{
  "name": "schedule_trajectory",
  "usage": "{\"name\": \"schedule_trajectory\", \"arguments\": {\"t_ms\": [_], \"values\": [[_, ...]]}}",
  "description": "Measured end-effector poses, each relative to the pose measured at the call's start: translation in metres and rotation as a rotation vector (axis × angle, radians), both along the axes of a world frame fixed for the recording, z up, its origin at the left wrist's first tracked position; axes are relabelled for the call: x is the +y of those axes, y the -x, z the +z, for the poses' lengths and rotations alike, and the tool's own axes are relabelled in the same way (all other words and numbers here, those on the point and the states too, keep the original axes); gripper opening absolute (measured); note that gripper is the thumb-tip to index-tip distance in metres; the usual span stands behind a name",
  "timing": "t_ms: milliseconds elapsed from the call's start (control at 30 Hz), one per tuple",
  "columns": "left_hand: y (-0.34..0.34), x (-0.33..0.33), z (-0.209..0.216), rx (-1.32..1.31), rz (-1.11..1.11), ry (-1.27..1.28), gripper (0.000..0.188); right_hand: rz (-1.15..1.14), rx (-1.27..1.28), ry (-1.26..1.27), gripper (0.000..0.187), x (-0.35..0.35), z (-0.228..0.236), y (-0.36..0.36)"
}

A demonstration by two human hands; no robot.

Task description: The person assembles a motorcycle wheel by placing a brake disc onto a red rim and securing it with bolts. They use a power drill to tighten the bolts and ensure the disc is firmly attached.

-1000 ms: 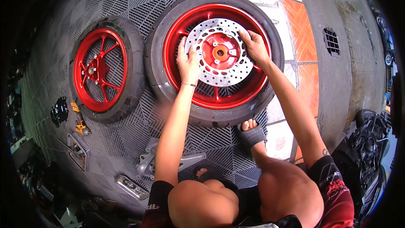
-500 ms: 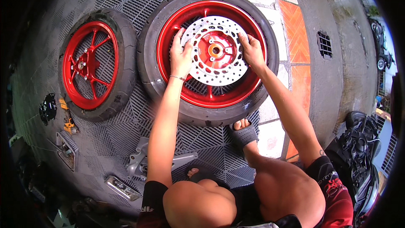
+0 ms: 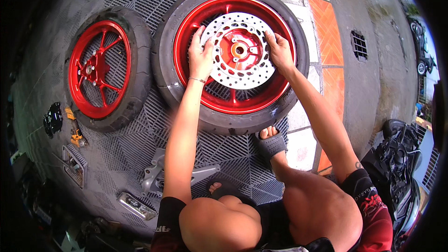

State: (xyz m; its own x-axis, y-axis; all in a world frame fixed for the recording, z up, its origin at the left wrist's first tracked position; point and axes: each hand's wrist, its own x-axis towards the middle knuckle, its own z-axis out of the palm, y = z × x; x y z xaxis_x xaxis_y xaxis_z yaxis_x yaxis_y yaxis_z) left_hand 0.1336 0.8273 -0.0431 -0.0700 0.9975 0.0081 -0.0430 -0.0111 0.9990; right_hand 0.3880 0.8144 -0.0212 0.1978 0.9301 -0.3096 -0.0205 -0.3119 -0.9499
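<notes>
A silver drilled brake disc (image 3: 243, 82) lies over the hub (image 3: 248, 42) of a large red motorcycle wheel (image 3: 233, 108), whose hub centre shows through the disc's opening. At the disc's left edge, my left hand (image 3: 200, 59) grips it with the thumb on top; the undersides of the fingers are hidden. My right hand (image 3: 281, 56) holds the opposite edge, thumb on the face and fingers bent beside the rim. I cannot tell whether the disc touches the hub all round.
To the left lies a second red wheel (image 3: 103, 107) with a black tyre. Nearby are a yellow-and-black power tool (image 3: 77, 136), a metal tray (image 3: 74, 167), a grey metal bracket (image 3: 203, 172) and a silver part (image 3: 136, 206). My sandalled foot (image 3: 270, 144) is close to the tyre.
The wheel and disc appear slightly higher in the picture. Both hands keep hold of the disc's edges, with the disc still over the hub.
</notes>
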Motion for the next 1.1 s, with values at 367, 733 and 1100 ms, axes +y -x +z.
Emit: {"name": "schedule_trajectory", "arguments": {"t_ms": [367, 733, 1100], "values": [[0.005, 0.003, -0.007, -0.017, -0.007, -0.005, 0.049, -0.004, -0.180, -0.039, 0.039, 0.000, 0.000, 0.003], [0.007, 0.002, -0.012, 0.000, 0.006, -0.020, 0.048, 0.010, -0.227, -0.039, 0.043, -0.006, 0.000, 0.003], [0.001, 0.012, -0.018, 0.068, 0.071, -0.099, 0.050, -0.002, -0.197, -0.053, 0.035, 0.006, -0.001, 0.000]]}}
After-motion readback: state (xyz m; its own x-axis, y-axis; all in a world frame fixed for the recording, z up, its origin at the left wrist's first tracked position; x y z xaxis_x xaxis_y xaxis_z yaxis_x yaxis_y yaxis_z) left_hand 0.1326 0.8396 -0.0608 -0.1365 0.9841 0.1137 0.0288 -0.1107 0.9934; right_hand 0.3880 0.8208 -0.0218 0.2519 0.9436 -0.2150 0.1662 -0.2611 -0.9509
